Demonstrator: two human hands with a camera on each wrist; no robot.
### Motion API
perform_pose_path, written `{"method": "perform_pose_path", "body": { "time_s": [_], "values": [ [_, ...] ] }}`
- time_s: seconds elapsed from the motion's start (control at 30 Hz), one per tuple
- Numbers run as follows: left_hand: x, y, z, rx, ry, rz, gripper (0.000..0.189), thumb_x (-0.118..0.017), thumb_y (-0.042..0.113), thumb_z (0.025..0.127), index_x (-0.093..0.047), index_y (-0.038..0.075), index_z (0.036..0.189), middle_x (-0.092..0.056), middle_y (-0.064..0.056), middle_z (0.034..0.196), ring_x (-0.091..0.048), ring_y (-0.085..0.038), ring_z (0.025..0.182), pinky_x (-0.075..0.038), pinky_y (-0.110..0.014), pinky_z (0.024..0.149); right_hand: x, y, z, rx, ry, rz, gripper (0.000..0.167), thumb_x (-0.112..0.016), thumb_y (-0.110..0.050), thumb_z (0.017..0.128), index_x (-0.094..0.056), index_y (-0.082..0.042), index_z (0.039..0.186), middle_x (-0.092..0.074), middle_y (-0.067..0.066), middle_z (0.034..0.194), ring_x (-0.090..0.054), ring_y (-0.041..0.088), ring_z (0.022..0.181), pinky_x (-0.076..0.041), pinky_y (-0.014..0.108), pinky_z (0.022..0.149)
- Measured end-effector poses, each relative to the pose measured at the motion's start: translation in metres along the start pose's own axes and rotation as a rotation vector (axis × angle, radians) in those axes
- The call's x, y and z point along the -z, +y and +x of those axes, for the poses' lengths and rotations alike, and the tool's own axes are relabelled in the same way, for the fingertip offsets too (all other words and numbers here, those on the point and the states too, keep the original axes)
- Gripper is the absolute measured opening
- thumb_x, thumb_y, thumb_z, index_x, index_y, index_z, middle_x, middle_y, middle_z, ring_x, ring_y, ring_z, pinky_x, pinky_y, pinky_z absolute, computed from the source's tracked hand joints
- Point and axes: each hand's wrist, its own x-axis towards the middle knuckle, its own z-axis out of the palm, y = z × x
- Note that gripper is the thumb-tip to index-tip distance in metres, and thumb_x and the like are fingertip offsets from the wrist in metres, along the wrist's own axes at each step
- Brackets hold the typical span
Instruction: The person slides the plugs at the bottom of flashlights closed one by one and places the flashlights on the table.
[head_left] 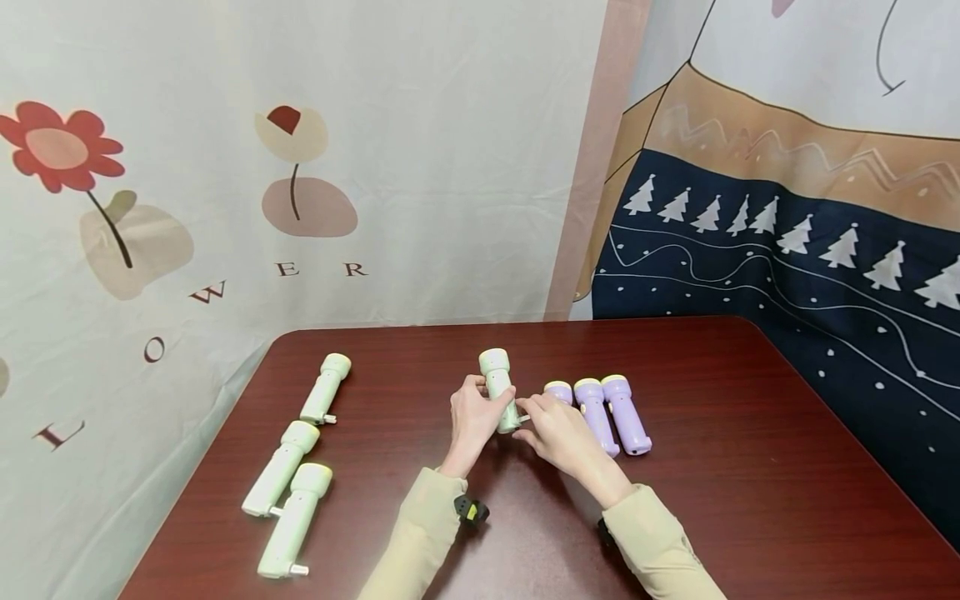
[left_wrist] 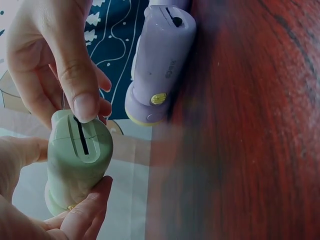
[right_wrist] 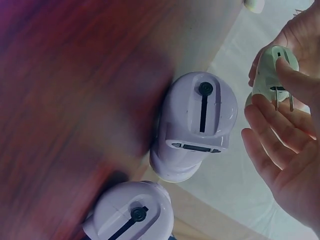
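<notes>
Upright above the table, a light green flashlight is gripped by my left hand, thumb on one side and fingers on the other. Its butt end faces me and has a dark slot, seen in the left wrist view. My right hand has its thumb at the top of that slot, with the other fingers loosely extended beside the flashlight. Two metal plug prongs stick out of the green flashlight's side in the right wrist view. Right of my hands lie purple flashlights, one partly hidden behind my right hand.
On the left of the table lie three more green flashlights, each with prongs sticking out near its butt end. The purple ones show slots with dark sliders. Printed cloth hangs behind the table's far edge.
</notes>
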Motion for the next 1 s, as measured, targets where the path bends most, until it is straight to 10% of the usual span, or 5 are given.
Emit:
{"method": "perform_pose_path", "body": {
  "time_s": [1.0],
  "values": [
    [0.0002, 0.0026, -0.0017, -0.021, -0.013, -0.006, 0.044, -0.079, 0.034, 0.070, -0.057, 0.004, 0.095, -0.070, -0.011, 0.087, -0.065, -0.023, 0.080, -0.048, -0.032, 0.068, -0.0050, -0.0004, -0.0009, 0.078, 0.093, -0.017, 0.028, -0.079, -0.013, 0.073, -0.060, -0.007, 0.092, -0.060, 0.002, 0.077, -0.060, 0.016, 0.074, -0.049, 0.028, 0.063]
  ]
}}
